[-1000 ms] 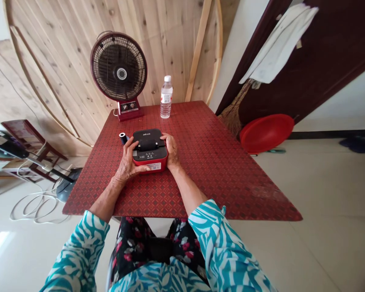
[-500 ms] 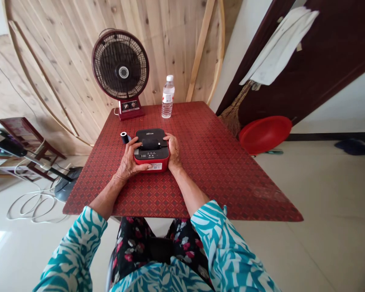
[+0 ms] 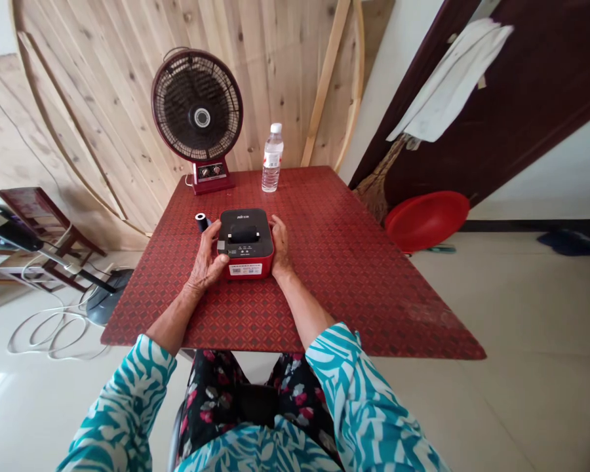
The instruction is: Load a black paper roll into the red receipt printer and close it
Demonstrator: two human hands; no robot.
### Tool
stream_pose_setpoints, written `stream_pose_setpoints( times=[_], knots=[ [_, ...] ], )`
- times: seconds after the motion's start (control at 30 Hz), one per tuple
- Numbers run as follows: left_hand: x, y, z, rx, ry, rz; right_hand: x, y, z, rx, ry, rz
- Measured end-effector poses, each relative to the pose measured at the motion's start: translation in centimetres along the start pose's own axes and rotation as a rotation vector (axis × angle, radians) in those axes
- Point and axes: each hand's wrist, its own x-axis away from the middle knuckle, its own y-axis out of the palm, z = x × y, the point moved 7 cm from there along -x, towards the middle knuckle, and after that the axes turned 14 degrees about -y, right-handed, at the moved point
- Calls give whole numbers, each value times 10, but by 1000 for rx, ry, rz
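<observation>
A boxy receipt printer (image 3: 246, 252), black on top and red below, stands on the patterned red table (image 3: 354, 282) with a white label on its front. My left hand (image 3: 207, 259) lies along its left side, fingers at the upper edge and thumb by the front corner. From the opposite side, my right hand (image 3: 280, 246) cups the printer, its fingers curved over the right edge. The lid looks closed, with a dark raised part in the middle. Just behind my left fingers stands a small dark roll (image 3: 201, 221) with a white end, partly hidden.
At the back of the table stand a dark red fan (image 3: 196, 118) and a clear water bottle (image 3: 272, 160). To the right on the floor are a red basin (image 3: 427, 219) and a broom (image 3: 376, 187). A chair (image 3: 44, 229) and a coiled cable are at left.
My left fingers and thumb have drawn back from the printer's top and front to its left side, uncovering the label. My right fingers have slid off the top toward the right edge.
</observation>
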Motion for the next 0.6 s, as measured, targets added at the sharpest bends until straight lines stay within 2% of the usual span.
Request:
stream_pose_setpoints(
  times=[0.13,0.23,0.43,0.6],
  knots=[
    [1,-5,12,34,-14,11,-1,1,9,-16,45,-1],
    [0,-8,11,62,-57,51,-3,0,11,1,36,11],
    [-2,-12,-25,392,-351,120,-5,-1,13,47,12,-3],
    [-8,-9,-37,528,-446,102,-5,0,13,34,22,-20]
  ],
)
